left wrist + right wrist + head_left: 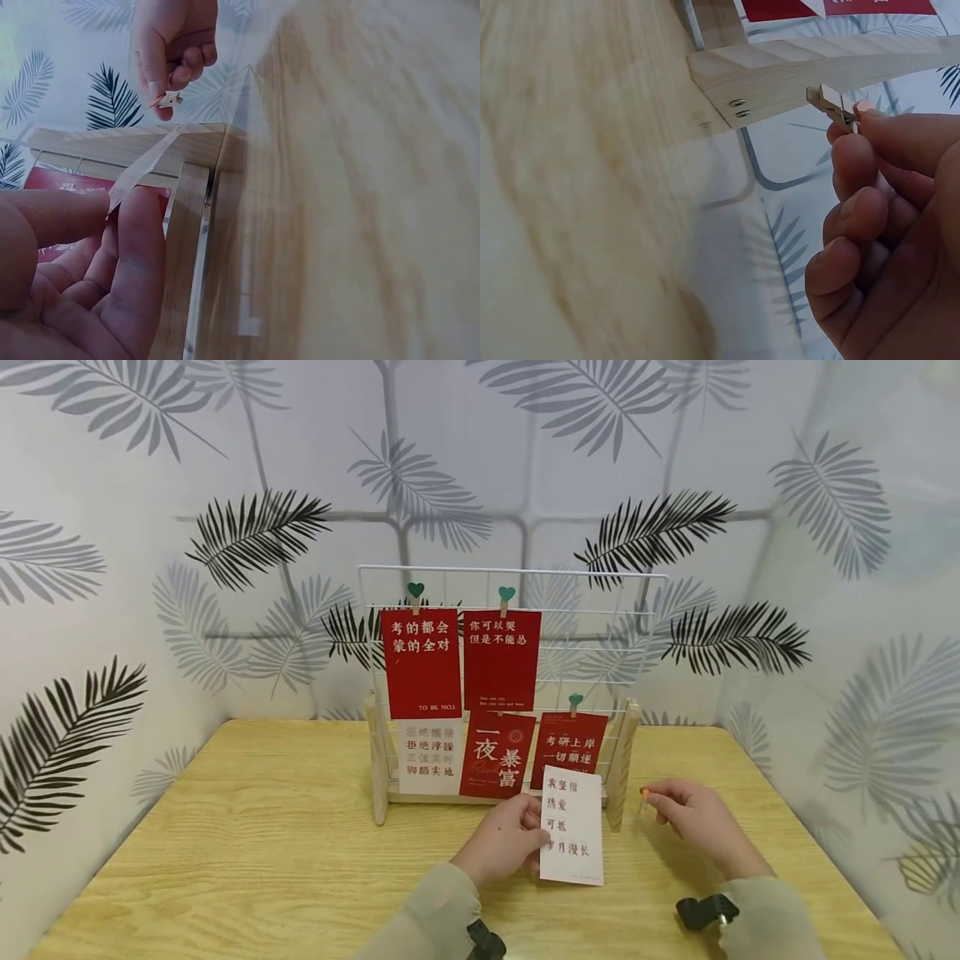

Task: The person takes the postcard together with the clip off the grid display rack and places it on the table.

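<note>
Two pale sleeves come in lowest and closest, the left sleeve (431, 914) and the right sleeve (772, 918), each with a small black device (705, 912) at the cuff. The left hand (504, 837) pinches a white card (572, 867) by its left side, between thumb and fingers. The card is held up in front of the right part of a wire rack (622, 768) with wooden supports, printed side toward the head camera, covering the foot of the lower right red card (573, 739). The right hand (697, 820), nearer the right edge of the tabletop (225, 843), pinches a small wooden clip (826, 101) with an orange piece on it, just beside the rack's right support; its other fingers are curled in.

The rack stands toward the tabletop's far edge. On it hang two red cards above, the upper left card (422, 677) and the upper middle card (501, 668), each under a green heart clip (506, 595). Below are a white lower left card (429, 760) and a red lower middle card (497, 756). Leaf-patterned covering (465, 443) rises behind the far edge.
</note>
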`<action>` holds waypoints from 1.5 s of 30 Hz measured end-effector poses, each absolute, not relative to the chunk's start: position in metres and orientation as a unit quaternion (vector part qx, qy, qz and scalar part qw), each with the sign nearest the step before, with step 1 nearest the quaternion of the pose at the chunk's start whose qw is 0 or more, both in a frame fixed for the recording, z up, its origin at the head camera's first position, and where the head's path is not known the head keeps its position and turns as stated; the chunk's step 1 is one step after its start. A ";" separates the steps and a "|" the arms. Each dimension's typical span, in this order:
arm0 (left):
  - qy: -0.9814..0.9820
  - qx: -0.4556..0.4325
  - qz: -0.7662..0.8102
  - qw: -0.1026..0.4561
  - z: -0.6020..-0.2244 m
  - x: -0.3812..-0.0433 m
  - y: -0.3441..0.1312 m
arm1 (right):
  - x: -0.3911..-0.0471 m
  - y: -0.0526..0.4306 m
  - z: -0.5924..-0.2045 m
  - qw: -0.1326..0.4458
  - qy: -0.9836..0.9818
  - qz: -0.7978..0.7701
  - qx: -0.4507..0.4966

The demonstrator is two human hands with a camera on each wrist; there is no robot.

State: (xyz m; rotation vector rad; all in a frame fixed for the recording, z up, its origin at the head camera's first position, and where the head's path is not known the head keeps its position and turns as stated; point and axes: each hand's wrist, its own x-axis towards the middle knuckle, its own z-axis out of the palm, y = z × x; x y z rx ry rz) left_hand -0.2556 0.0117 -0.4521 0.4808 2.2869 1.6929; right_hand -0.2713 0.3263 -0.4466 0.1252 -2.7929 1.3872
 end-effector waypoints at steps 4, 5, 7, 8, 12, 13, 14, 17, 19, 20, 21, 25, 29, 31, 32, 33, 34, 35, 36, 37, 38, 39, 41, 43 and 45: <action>0.782 0.164 0.582 0.149 -0.452 -0.255 0.013 | -0.272 0.327 -0.454 -0.006 -0.891 0.453 0.039; 0.782 0.166 0.581 0.153 -0.452 -0.255 0.013 | -0.272 0.327 -0.455 -0.008 -0.892 0.451 0.040; 0.784 0.168 0.576 0.158 -0.452 -0.254 0.013 | -0.272 0.328 -0.458 -0.015 -0.893 0.448 0.040; 0.785 0.167 0.575 0.162 -0.452 -0.254 0.012 | -0.272 0.329 -0.459 -0.018 -0.894 0.446 0.040; 0.786 0.162 0.570 0.174 -0.453 -0.252 0.012 | -0.271 0.332 -0.461 -0.031 -0.899 0.435 0.040; 0.786 0.161 0.571 0.177 -0.454 -0.252 0.012 | -0.272 0.332 -0.462 -0.033 -0.899 0.435 0.040; 0.785 0.160 0.571 0.180 -0.454 -0.252 0.012 | -0.272 0.333 -0.463 -0.036 -0.899 0.435 0.041; 0.784 0.160 0.571 0.184 -0.456 -0.252 0.012 | -0.274 0.335 -0.464 -0.038 -0.904 0.423 0.046; 0.782 0.161 0.572 0.190 -0.456 -0.253 0.012 | -0.275 0.335 -0.464 -0.037 -0.912 0.405 0.055; 0.781 0.160 0.572 0.194 -0.456 -0.253 0.013 | -0.275 0.336 -0.464 -0.038 -0.915 0.397 0.061; 0.780 0.160 0.571 0.198 -0.456 -0.253 0.013 | -0.276 0.336 -0.464 -0.038 -0.919 0.387 0.066; 0.778 0.164 0.567 0.215 -0.456 -0.252 0.013 | -0.275 0.336 -0.464 -0.031 -0.928 0.364 0.078; 0.780 0.170 0.557 0.230 -0.460 -0.250 0.012 | -0.274 0.334 -0.467 -0.019 -0.938 0.336 0.085; 0.784 0.168 0.550 0.235 -0.462 -0.248 0.011 | -0.273 0.333 -0.469 -0.024 -0.937 0.336 0.094; 0.786 0.167 0.546 0.237 -0.463 -0.248 0.010 | -0.272 0.332 -0.470 -0.026 -0.937 0.336 0.094; 0.788 0.166 0.543 0.238 -0.463 -0.247 0.010 | -0.272 0.331 -0.470 -0.028 -0.937 0.337 0.093; 0.790 0.166 0.541 0.237 -0.464 -0.247 0.009 | -0.272 0.331 -0.470 -0.027 -0.936 0.339 0.096; 0.789 0.164 0.543 0.237 -0.463 -0.247 0.009 | -0.271 0.331 -0.470 -0.027 -0.934 0.342 0.096; 0.788 0.163 0.544 0.238 -0.463 -0.247 0.009 | -0.271 0.331 -0.469 -0.027 -0.933 0.347 0.092; 0.788 0.162 0.545 0.238 -0.463 -0.247 0.010 | -0.271 0.331 -0.468 -0.026 -0.932 0.349 0.089; 0.788 0.161 0.545 0.238 -0.462 -0.247 0.010 | -0.271 0.332 -0.467 -0.025 -0.934 0.347 0.086; 0.787 0.159 0.546 0.239 -0.462 -0.247 0.011 | -0.271 0.333 -0.467 -0.026 -0.934 0.346 0.085; 0.785 0.152 0.549 0.243 -0.461 -0.246 0.011 | -0.271 0.333 -0.466 -0.034 -0.933 0.347 0.083; 0.785 0.146 0.551 0.244 -0.461 -0.246 0.012 | -0.272 0.333 -0.465 -0.037 -0.934 0.347 0.080; 0.785 0.140 0.554 0.242 -0.461 -0.246 0.012 | -0.272 0.333 -0.466 -0.035 -0.934 0.346 0.078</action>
